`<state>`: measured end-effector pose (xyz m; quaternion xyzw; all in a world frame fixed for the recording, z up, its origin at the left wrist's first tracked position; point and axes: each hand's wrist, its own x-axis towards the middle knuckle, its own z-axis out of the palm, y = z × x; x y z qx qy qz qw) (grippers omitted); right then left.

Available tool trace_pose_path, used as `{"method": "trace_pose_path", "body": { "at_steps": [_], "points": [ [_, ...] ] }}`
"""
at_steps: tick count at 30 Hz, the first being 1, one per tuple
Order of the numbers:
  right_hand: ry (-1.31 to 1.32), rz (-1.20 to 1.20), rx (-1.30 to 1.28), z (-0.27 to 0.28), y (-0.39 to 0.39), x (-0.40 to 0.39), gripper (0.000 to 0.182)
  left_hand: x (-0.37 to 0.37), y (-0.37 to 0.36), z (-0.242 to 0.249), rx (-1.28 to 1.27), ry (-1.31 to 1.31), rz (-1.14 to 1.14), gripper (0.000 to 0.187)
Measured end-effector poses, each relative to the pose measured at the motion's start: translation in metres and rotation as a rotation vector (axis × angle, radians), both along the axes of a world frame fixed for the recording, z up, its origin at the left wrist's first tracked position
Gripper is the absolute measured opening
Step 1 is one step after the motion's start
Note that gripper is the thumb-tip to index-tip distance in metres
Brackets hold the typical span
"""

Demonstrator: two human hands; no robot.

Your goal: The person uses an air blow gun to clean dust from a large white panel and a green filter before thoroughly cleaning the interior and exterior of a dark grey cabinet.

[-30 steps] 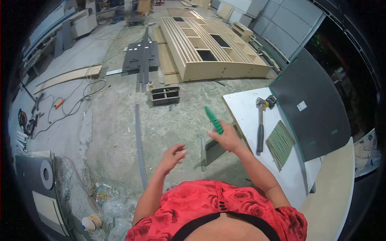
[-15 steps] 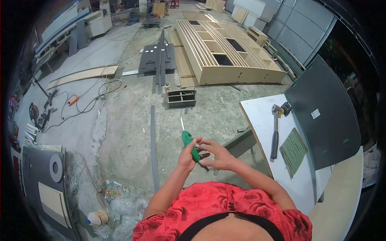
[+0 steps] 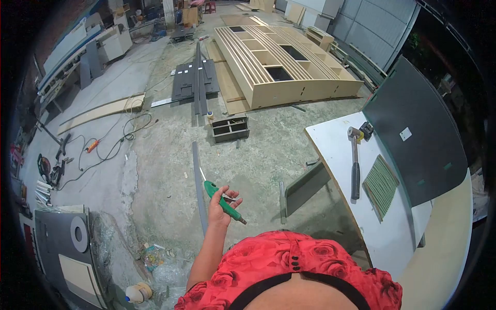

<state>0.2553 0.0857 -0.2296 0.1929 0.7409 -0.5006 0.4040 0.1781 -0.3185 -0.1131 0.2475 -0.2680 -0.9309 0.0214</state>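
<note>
My left hand (image 3: 219,214) is closed around a green hot glue gun (image 3: 210,189) in front of my body. Its metal nozzle points down to the right, while a thin white glue stick (image 3: 202,174) juts from the rear end. The thumb and fingers wrap the green body, partly hiding it. My right hand is out of the picture. To the right, a white tabletop (image 3: 336,137) carries a hammer (image 3: 355,170), a slatted green panel (image 3: 381,188) and a small black item (image 3: 366,130).
A large dark curved panel (image 3: 423,139) stands along the table's far side. On the floor ahead are a dark divided box (image 3: 230,135), a long grey strip (image 3: 196,160) and a big wooden frame (image 3: 305,92). Cables (image 3: 111,147) lie left; a plastic bottle (image 3: 138,293) sits lower left.
My right hand has left the glue gun and gone out of view. My left hand has moved left and slightly down with the glue gun. The camera view has shifted a little.
</note>
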Motion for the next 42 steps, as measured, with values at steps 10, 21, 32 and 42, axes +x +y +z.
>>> {"method": "trace_pose_path", "body": {
  "at_steps": [10, 21, 32, 42],
  "points": [
    [0.031, -0.045, 0.020, -0.013, 0.017, 0.021, 0.062, -0.021, 0.004, -0.009, 0.005, -0.026, -0.045, 0.030],
    [0.129, -0.063, -0.044, -0.037, -0.029, -0.098, 0.062, -0.124, -0.022, -0.029, 0.014, -0.134, -0.027, 0.028],
    [0.120, -0.347, -0.014, -0.051, -0.065, -0.148, 0.062, -0.290, 0.009, 0.003, -0.031, -0.154, -0.303, 0.033],
    [0.118, -0.457, 0.128, -0.038, -0.043, -0.152, 0.061, -0.371, 0.025, -0.008, 0.010, -0.135, -0.487, 0.033]
  ]
}}
